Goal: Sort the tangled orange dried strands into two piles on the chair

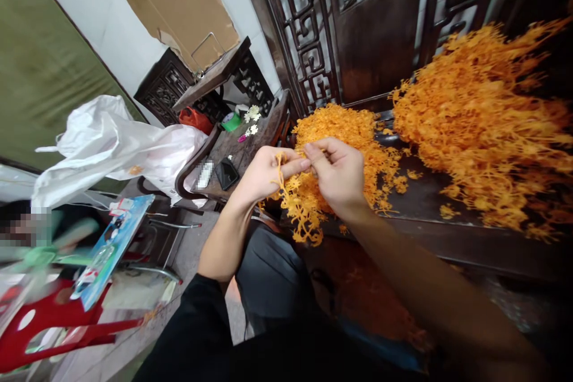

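Observation:
My left hand (268, 172) is closed around a spray of orange plastic flower pieces (304, 218), which dangles below the fingers. My right hand (339, 174) pinches thumb to forefinger right beside the left fingertips. What lies in that pinch is too small to make out. Behind both hands a smaller heap of orange flower pieces (338, 122) rests on the dark wooden bench (416, 200). To the right, a bigger pile of long-stemmed orange flower sprays (483, 125) covers the seat.
A carved bench back (371, 54) rises behind the heaps. On the wooden armrest side lie a dark phone (227, 173), green tape (231, 122) and small white flowers (252, 113). Further left are a white sack (107, 137), a blue folding table (119, 245), a red chair (54, 322) and a blurred person.

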`<state>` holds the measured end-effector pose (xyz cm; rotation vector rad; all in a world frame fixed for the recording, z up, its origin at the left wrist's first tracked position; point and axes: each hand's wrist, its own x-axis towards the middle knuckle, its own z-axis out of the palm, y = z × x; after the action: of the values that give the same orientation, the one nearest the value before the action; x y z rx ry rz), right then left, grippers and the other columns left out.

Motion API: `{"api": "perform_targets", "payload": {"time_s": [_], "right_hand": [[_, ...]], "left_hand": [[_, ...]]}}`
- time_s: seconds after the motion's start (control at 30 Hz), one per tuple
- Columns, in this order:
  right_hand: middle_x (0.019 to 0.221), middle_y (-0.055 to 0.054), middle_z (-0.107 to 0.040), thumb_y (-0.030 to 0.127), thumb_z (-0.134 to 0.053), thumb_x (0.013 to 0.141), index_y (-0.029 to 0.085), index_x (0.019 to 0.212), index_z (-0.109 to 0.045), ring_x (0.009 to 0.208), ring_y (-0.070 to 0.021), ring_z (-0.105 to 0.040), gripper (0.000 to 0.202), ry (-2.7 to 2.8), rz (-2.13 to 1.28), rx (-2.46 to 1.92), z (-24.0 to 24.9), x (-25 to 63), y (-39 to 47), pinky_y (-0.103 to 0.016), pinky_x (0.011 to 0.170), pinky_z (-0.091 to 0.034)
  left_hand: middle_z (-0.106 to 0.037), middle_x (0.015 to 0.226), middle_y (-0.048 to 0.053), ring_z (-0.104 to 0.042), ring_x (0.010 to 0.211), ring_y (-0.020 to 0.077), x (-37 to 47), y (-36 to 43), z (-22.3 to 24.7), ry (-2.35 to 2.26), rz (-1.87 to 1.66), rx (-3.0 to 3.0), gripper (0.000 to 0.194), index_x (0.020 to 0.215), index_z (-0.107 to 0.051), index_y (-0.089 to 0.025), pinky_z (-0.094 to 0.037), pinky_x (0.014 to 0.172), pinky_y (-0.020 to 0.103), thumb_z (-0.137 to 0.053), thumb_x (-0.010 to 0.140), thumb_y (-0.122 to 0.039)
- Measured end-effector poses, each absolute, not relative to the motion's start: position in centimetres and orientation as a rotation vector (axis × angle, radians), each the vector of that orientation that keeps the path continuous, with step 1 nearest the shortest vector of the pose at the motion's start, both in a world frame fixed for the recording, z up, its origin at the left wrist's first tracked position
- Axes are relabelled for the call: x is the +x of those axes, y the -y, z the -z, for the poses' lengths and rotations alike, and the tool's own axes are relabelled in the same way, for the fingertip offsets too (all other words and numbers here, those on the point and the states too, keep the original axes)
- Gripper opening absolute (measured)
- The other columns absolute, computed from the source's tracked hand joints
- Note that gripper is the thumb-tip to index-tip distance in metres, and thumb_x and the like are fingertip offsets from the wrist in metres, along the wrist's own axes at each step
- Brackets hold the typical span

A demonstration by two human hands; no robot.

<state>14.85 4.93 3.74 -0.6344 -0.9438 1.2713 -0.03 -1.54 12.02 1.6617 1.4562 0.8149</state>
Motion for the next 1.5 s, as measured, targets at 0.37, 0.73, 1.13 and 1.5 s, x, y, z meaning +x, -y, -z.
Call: {"api": "perform_targets", "payload": {"time_s": [0.37, 0.73, 1.13, 1.5], "right_hand": [[0.077, 0.000, -0.068, 0.044, -0.074, 0.088, 0.020, 0.097, -0.060, 0.042, -0.0056, -0.038, 0.029, 1.063, -1.682, -0.424, -1.4, 15.6, -5.4, -0.025, 0.039, -0.020], [0.063, 0.002, -0.052, 0.046, -0.069, 0.090, 0.018, 0.103, -0.076, 0.057, -0.0118, -0.041, 0.032, 1.471, -1.224, -0.713, -2.5, 15.8, -4.2, -0.029, 0.055, -0.031], [0.089, -0.005, -0.073, 0.038, -0.071, 0.088, 0.020, 0.103, -0.076, 0.076, -0.0180, -0.062, 0.024, 1.664, -1.259, -0.667, -1.5, 16.3, -5.6, -0.031, 0.068, -0.046], [0.053, 0.000, -0.057, 0.040, -0.060, 0.098, 0.017, 0.087, -0.073, 0.039, -0.0075, -0.033, 0.029, 1.061, -1.249, -0.839, -0.9, 19.4, -8.1, -0.027, 0.042, -0.021]], "left_hand": [[-0.071, 0.076, 0.002, -0.040, 0.041, 0.0014, -1.5, -0.7, -9.6, -1.404, -1.281, 1.351, 0.038, 0.088, -0.076, -0.017, -0.022, 0.038, 0.020, -0.079, 0.082, -0.054], [-0.073, 0.103, 0.005, -0.038, 0.042, -0.0010, -0.2, -0.6, -9.3, -1.421, -1.344, 1.377, 0.049, 0.116, -0.077, -0.025, -0.023, 0.036, 0.020, -0.073, 0.085, -0.062], [-0.067, 0.078, 0.000, -0.037, 0.040, -0.0013, -0.8, -0.3, -9.8, -1.281, -1.402, 1.248, 0.042, 0.103, -0.075, -0.015, -0.027, 0.036, 0.014, -0.074, 0.088, -0.054], [-0.038, 0.053, -0.010, -0.025, 0.035, -0.0007, -1.8, 0.0, -11.1, -1.230, -1.689, 0.968, 0.032, 0.087, -0.067, -0.013, -0.020, 0.033, 0.013, -0.069, 0.096, -0.044]]}}
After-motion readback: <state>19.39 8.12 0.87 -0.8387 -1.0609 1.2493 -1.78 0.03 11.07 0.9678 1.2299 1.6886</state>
